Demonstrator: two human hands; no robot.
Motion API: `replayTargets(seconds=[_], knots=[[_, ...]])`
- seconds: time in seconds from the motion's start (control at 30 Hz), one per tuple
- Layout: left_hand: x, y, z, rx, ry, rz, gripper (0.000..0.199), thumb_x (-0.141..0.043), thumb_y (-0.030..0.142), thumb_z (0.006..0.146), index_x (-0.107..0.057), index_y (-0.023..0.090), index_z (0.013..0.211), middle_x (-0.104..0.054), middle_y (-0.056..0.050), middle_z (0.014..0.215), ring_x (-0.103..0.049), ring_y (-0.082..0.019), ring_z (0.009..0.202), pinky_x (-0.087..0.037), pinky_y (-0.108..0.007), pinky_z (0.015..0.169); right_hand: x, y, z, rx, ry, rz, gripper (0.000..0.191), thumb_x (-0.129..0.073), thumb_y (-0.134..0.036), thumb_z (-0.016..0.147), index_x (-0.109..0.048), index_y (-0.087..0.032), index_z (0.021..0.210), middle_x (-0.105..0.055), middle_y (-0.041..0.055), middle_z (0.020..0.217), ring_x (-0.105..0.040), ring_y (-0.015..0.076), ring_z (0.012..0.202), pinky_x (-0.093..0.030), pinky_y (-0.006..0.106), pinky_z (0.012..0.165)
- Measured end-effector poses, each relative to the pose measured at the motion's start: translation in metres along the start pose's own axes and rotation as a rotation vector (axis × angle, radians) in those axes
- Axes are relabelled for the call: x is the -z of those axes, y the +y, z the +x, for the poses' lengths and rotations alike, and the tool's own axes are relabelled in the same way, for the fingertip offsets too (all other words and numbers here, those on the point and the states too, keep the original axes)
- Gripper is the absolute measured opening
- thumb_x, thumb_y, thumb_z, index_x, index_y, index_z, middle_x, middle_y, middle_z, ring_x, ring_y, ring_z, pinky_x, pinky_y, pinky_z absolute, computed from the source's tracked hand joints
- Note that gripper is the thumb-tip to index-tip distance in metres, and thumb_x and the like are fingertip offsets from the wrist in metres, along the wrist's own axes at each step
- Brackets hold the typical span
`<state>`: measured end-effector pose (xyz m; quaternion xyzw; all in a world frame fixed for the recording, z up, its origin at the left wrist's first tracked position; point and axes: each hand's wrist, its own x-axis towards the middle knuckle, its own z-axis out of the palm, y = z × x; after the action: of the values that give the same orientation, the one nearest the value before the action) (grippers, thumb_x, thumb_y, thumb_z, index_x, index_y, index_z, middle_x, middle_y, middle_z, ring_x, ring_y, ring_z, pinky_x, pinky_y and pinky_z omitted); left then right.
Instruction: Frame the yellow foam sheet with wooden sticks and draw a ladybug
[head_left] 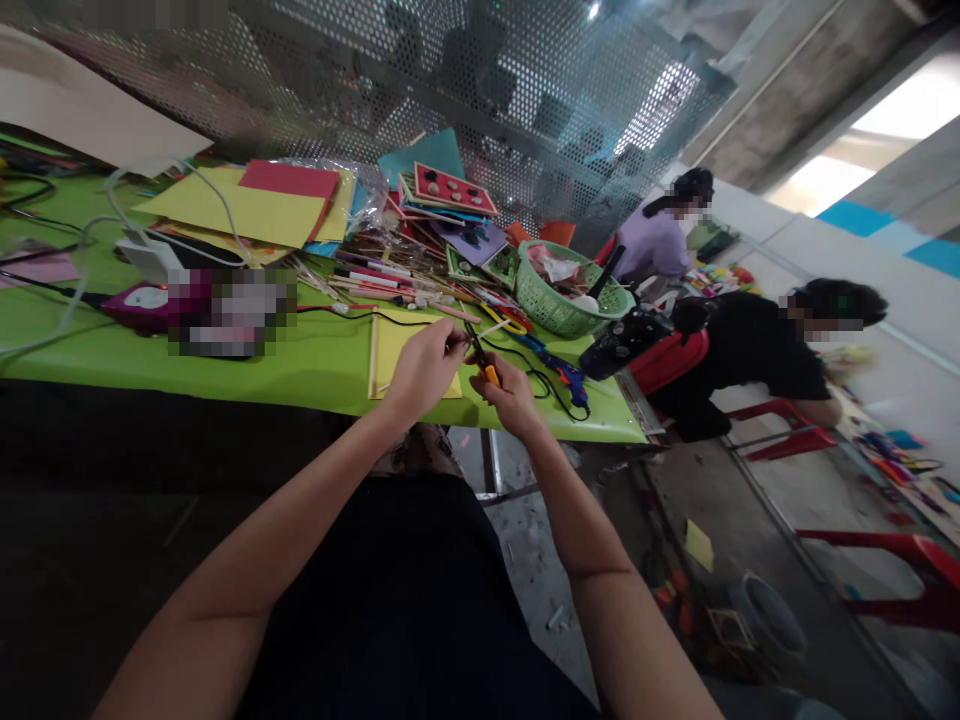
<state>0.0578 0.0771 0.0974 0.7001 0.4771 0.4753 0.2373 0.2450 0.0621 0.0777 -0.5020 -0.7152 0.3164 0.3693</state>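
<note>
My right hand is wrapped round a pliers-like tool with an orange and black handle. Its dark tip points up and away, close to the fingers of my left hand. Those fingers are pinched on a thin pale stick, which sticks out to the right past the tool's tip. Whether the jaws touch the stick, I cannot tell. Below my left hand, a yellow card lies on the green tabletop, partly covered by the hand.
A green basket of odds and ends stands at the back right, near a blue glue gun with a black cord. Markers and sticks lie behind my hands. A purple power strip sits left. Two people work at the right.
</note>
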Motion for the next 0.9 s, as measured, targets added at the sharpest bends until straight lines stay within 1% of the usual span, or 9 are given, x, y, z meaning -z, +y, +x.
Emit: replayTargets(seconds=[0.07,0.13,0.17,0.23,0.33,0.47,0.63,0.77,0.9], knots=[[0.001,-0.002,-0.003,-0.025,-0.007,0.023,0.005,-0.065,0.016,0.093,-0.066,0.021,0.091,-0.076,-0.005,0.093,-0.066,-0.020,0.083,-0.045,-0.030,0.074,-0.001,0.002,0.000,-0.012,0.024,-0.017,0.038,-0.064,-0.041,0.085,-0.073,-0.022,0.116,-0.065,0.0024,0.089,-0.055,0.0198,0.076,-0.046,0.031,0.065],[0.004,-0.004,-0.009,-0.050,-0.010,0.079,0.002,-0.067,0.020,0.094,-0.067,0.022,0.096,-0.075,-0.004,0.094,-0.065,-0.020,0.082,-0.042,-0.029,0.071,-0.002,0.004,-0.001,-0.025,0.046,-0.027,0.038,-0.063,-0.042,0.085,-0.073,-0.023,0.116,-0.064,0.0020,0.087,-0.055,0.0201,0.076,-0.046,0.031,0.065],[0.005,-0.006,-0.012,-0.055,-0.009,0.117,0.001,-0.067,0.023,0.096,-0.067,0.022,0.097,-0.075,-0.004,0.092,-0.064,-0.020,0.080,-0.040,-0.029,0.069,-0.002,0.004,-0.001,-0.030,0.054,-0.027,0.038,-0.063,-0.042,0.085,-0.073,-0.023,0.116,-0.063,0.0018,0.085,-0.055,0.0201,0.076,-0.046,0.031,0.065],[0.008,-0.007,-0.017,-0.049,-0.007,0.181,0.006,-0.065,0.027,0.099,-0.067,0.024,0.095,-0.073,-0.002,0.084,-0.061,-0.019,0.073,-0.033,-0.029,0.064,-0.001,0.005,-0.002,-0.035,0.056,-0.017,0.039,-0.064,-0.042,0.084,-0.072,-0.022,0.116,-0.062,0.0013,0.084,-0.054,0.0196,0.075,-0.045,0.031,0.065],[0.010,-0.007,-0.022,-0.044,-0.010,0.208,0.011,-0.063,0.026,0.101,-0.067,0.024,0.090,-0.069,-0.001,0.076,-0.058,-0.018,0.067,-0.029,-0.029,0.062,0.000,0.005,-0.002,-0.050,0.006,0.049,0.042,-0.065,-0.041,0.083,-0.071,-0.022,0.120,-0.059,-0.0004,0.083,-0.052,0.0177,0.072,-0.043,0.030,0.065],[0.011,-0.005,-0.023,-0.075,-0.012,0.191,0.011,-0.063,0.026,0.101,-0.067,0.024,0.090,-0.070,-0.001,0.078,-0.059,-0.018,0.069,-0.030,-0.029,0.063,0.005,0.000,-0.002,-0.088,-0.078,0.173,0.048,-0.067,-0.042,0.081,-0.068,-0.022,0.126,-0.055,-0.0029,0.083,-0.051,0.0159,0.073,-0.041,0.029,0.068],[0.011,-0.008,-0.022,-0.076,-0.011,0.150,0.013,-0.061,0.026,0.102,-0.066,0.022,0.090,-0.068,-0.001,0.075,-0.053,-0.016,0.064,-0.029,-0.029,0.063,0.007,-0.005,-0.003,-0.071,-0.082,0.127,0.049,-0.066,-0.046,0.085,-0.066,-0.023,0.129,-0.056,-0.0004,0.091,-0.053,0.0183,0.083,-0.042,0.030,0.073],[0.011,-0.010,-0.022,-0.086,-0.026,0.095,0.015,-0.060,0.028,0.102,-0.065,0.022,0.090,-0.068,-0.002,0.075,-0.052,-0.015,0.063,-0.032,-0.028,0.063,0.005,-0.003,-0.004,-0.067,-0.085,0.136,0.051,-0.065,-0.047,0.086,-0.065,-0.025,0.132,-0.059,0.0016,0.096,-0.053,0.0199,0.086,-0.043,0.032,0.075],[0.011,-0.012,-0.023,-0.071,-0.036,0.088,0.016,-0.059,0.029,0.102,-0.065,0.022,0.089,-0.069,-0.002,0.076,-0.053,-0.015,0.063,-0.032,-0.028,0.064,0.006,0.004,-0.004,-0.098,-0.196,0.236,0.053,-0.063,-0.052,0.089,-0.064,-0.025,0.135,-0.060,0.0019,0.095,-0.054,0.0191,0.082,-0.044,0.031,0.073]])
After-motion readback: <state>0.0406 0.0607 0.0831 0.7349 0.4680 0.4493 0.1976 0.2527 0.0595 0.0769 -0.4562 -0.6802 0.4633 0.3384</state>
